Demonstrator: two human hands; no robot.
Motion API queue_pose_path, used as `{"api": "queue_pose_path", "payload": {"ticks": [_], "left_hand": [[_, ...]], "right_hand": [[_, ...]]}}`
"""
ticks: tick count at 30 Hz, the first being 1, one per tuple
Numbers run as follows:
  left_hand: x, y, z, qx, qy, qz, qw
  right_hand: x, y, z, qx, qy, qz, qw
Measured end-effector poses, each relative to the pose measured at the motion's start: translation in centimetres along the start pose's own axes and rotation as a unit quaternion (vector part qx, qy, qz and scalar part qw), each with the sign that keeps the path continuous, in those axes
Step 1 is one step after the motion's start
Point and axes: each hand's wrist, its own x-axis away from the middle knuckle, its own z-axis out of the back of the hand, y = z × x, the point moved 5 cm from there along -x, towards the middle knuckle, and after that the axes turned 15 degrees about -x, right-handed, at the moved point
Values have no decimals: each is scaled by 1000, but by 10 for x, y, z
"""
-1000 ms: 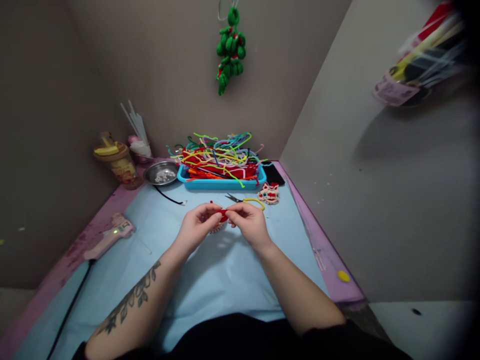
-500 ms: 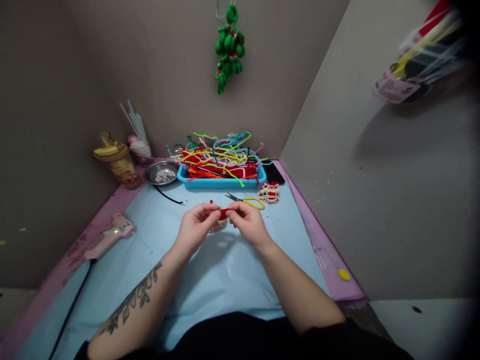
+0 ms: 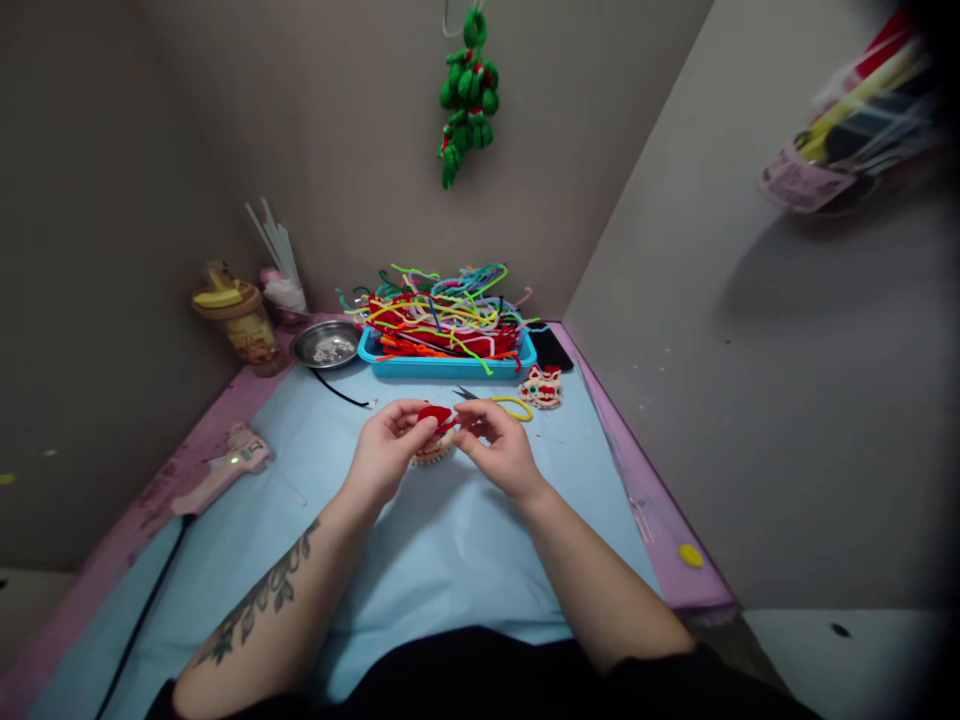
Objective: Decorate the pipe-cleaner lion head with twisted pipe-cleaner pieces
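Note:
A small red piece is pinched between the thumb and fingers of my left hand, above the middle of the blue cloth. My right hand is just beside it, thumb and fingers apart around a small gap, its fingertips close to the red piece's right end. Whether they touch it is too small to tell. Below and partly behind my hands lies a cream and red beaded-looking piece. Yellow-handled scissors lie behind my right hand, and a finished-looking cream and red face ornament is to their right.
A blue tray of colourful fuzzy stems stands at the back. Left of it are a metal bowl and a lidded cup. A pink glue gun with a cord lies left. A dark phone is behind the ornament.
My right fingers have opened and moved slightly off the red piece, which both hands pinched before. It now shows a broader face in my left hand. The view has shifted slightly.

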Motion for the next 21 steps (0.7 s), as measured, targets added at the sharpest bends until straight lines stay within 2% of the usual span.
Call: {"api": "queue_pose_path", "payload": {"ticks": [3, 8, 15, 21], "left_hand": [[2, 3, 1, -36, 34, -44, 998], [5, 0, -5, -29, 13, -25, 999], [5, -2, -5, -47, 10, -15, 999], [4, -6, -6, -76, -25, -21, 997]], "right_hand": [[3, 8, -5, -42, 50, -58, 996], [5, 13, -10, -86, 83, -111, 987], [2, 16, -6, -127, 80, -159, 976], [0, 20, -3, -169, 68, -199, 963]]}}
